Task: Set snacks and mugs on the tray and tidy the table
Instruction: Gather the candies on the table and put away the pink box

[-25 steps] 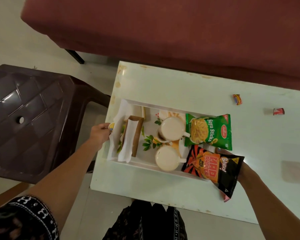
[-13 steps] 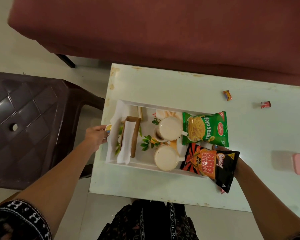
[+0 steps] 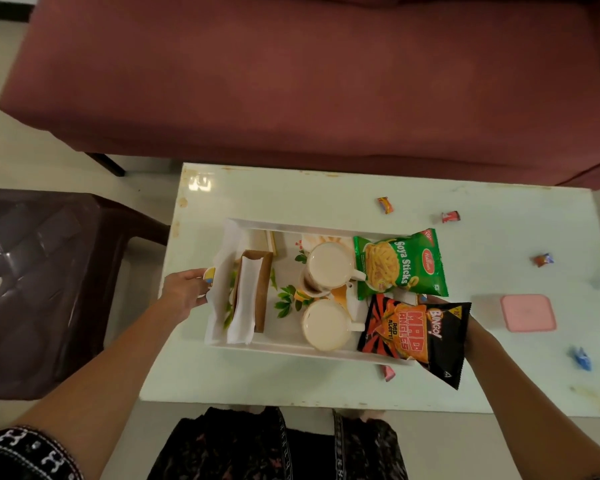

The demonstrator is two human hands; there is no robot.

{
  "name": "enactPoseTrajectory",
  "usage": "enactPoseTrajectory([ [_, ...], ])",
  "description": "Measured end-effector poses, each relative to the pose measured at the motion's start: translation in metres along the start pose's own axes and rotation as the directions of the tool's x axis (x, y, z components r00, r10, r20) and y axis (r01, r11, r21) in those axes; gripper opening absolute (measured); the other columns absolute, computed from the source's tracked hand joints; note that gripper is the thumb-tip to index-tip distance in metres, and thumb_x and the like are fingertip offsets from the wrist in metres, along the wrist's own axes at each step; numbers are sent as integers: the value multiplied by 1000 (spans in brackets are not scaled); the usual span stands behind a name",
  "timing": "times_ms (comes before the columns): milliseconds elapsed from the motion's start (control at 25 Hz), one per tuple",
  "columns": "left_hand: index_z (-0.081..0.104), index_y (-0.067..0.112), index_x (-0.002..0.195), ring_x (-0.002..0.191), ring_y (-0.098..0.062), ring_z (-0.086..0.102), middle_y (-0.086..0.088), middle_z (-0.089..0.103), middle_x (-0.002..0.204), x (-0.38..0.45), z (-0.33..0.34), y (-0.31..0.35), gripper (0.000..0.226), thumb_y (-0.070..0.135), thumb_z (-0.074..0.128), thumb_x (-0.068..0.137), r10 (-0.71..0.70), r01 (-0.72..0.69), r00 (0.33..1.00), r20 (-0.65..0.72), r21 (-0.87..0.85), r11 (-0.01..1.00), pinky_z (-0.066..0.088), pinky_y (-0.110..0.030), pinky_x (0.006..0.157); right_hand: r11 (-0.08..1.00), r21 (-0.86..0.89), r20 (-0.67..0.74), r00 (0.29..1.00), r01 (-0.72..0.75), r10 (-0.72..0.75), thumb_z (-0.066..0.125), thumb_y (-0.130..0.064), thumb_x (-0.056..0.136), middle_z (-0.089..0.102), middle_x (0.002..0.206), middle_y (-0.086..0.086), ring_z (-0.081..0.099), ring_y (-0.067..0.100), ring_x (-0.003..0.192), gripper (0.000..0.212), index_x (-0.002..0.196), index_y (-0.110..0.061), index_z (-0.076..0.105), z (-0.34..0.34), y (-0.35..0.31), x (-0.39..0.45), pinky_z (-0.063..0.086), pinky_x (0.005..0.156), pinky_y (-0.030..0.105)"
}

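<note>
The left hand (image 3: 184,292) grips the left end of the white rectangular plastic tray (image 3: 291,346), fingers curled round its rim. The right hand (image 3: 473,329) is at the tray's right end, mostly hidden beneath the black and orange Bingo Mad Angles snack packet (image 3: 413,336); whether its fingers are curled or spread cannot be determined.

Just beside the left hand, inside the tray, lies a brown paper sleeve holding white napkins (image 3: 252,296). Between the two hands stand two cream ceramic mugs (image 3: 328,265), filled with a pale liquid, handles towards the right hand. Just beyond the right hand, the green Soya Sticks snack packet (image 3: 400,266) overhangs the tray's right end, next to the black packet.

The tray sits on the pale green glossy desk (image 3: 326,195). To the right of the right hand lies a pink square lid (image 3: 528,312). Small wrapped sweets (image 3: 384,205) lie scattered farther out.
</note>
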State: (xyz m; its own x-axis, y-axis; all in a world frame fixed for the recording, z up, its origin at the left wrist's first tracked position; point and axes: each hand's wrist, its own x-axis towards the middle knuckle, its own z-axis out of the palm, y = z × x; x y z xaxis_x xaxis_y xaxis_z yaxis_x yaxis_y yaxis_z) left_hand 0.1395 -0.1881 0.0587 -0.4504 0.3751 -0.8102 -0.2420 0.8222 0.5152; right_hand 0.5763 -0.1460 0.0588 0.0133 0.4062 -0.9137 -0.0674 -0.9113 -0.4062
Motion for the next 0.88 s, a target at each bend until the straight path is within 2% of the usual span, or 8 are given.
enactPoseTrajectory([
  [80,59,-6,112,70,-24,59,-11,61,79,-13,20,-5,36,-18,57,78,-1,1,1000,-16,-12,1000,53,-40,73,999,-27,14,1000,20,-19,38,-21,98,64,43,3,62,15,37,30,74,-9,52,-20,-7,-4,51,36,22],
  [200,60,-5,111,60,-20,59,-9,62,69,-23,53,-11,36,-19,55,78,-4,4,1000,-9,-14,1000,56,-33,62,996,-32,45,995,86,-84,64,-27,85,61,39,4,58,12,30,28,64,-9,57,-50,-18,-5,43,27,20],
  [320,62,0,104,38,-11,61,-1,64,42,-27,85,-15,30,-15,56,78,2,-4,999,-41,-29,1000,54,-21,40,996,19,40,995,90,-90,31,-26,100,64,46,5,60,11,34,37,72,-11,50,-81,-23,15,46,29,21],
  [440,62,0,107,46,-16,61,-6,65,49,-27,115,-20,31,-14,50,81,12,-13,999,-39,-29,999,56,-27,51,996,25,-7,996,90,-89,25,-26,101,64,41,-3,61,10,35,39,76,-12,51,-105,-22,32,45,29,19],
  [520,61,-3,110,50,-19,61,-9,65,54,-20,130,-25,33,-15,47,82,8,-9,999,-40,-22,1000,56,-29,56,991,20,0,991,134,-134,36,-34,99,62,38,-4,60,9,33,45,67,-16,63,-118,-23,39,42,27,18],
  [600,62,0,106,37,-11,60,-1,63,41,-14,141,-31,31,-14,49,82,7,-7,998,-60,11,1000,55,-22,44,989,26,30,989,143,-144,55,-45,87,62,38,-1,62,13,38,52,46,-16,68,-122,-24,45,40,25,18],
  [720,62,5,99,30,-7,57,3,60,34,-10,149,-37,27,-13,49,83,12,-10,996,-90,25,1000,53,-20,38,995,1,12,994,104,-104,29,-28,100,67,66,7,61,22,62,39,77,-15,58,-127,-24,61,47,32,19],
  [880,61,5,78,30,-7,56,3,59,34,-10,151,-38,24,-14,46,83,12,-11,996,-90,18,1000,52,-19,39,997,17,4,997,73,-73,23,-31,101,72,68,3,69,14,53,38,86,-15,53,-127,-19,76,56,46,23],
])
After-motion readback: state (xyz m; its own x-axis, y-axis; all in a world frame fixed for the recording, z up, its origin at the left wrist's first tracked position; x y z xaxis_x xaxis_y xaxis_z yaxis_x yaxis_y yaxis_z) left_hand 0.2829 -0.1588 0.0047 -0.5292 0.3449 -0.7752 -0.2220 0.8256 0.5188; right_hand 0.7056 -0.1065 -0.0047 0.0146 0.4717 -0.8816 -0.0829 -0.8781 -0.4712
